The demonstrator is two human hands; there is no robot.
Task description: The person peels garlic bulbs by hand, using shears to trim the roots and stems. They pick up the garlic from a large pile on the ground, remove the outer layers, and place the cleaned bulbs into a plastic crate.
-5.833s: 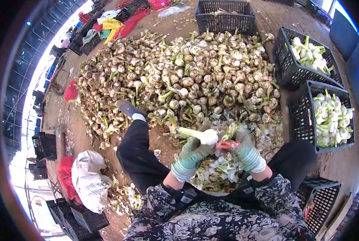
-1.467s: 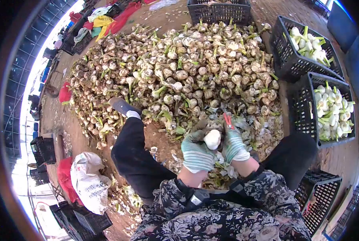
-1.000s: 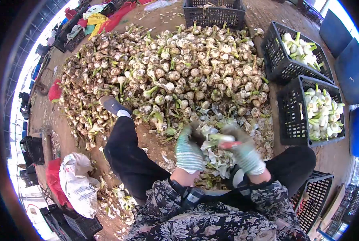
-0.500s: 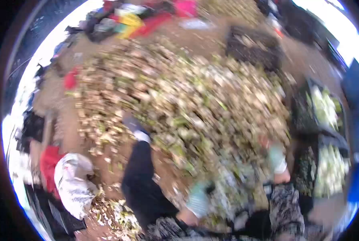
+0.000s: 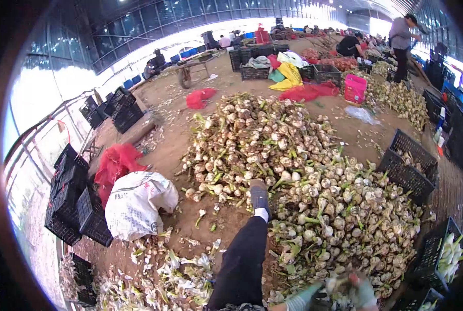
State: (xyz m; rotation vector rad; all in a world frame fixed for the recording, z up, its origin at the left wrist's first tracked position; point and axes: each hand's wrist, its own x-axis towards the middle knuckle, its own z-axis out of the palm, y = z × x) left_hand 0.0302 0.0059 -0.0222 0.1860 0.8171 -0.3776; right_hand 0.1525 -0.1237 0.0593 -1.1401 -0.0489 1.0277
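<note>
A large heap of garlic bulbs [image 5: 324,207], many with green stalk stubs, spreads over the dirt floor in front of me. At the bottom edge my left hand [image 5: 305,298], in a pale green glove, reaches in at the heap's near side. My right hand [image 5: 365,293], also gloved, is beside it, with a blurred reddish patch near its fingertips. Pale, smeared garlic lies between the two hands. Motion blurs the fingers of both, and I cannot tell what they hold. My outstretched leg [image 5: 241,259] ends in a grey shoe [image 5: 259,194] against the heap.
To the right are black crates [image 5: 410,166], one holding trimmed white stalks [image 5: 449,254]. On the left, a white sack [image 5: 140,205], red netting [image 5: 116,166] and stacked crates [image 5: 68,202]. Peelings [image 5: 159,280] litter the floor. Behind stand a pink bucket [image 5: 354,89] and people [image 5: 401,44].
My view has tilted up, showing much more of the shed and its far end. Both hands now appear lower, at the bottom edge, and closer together. The picture is sharper.
</note>
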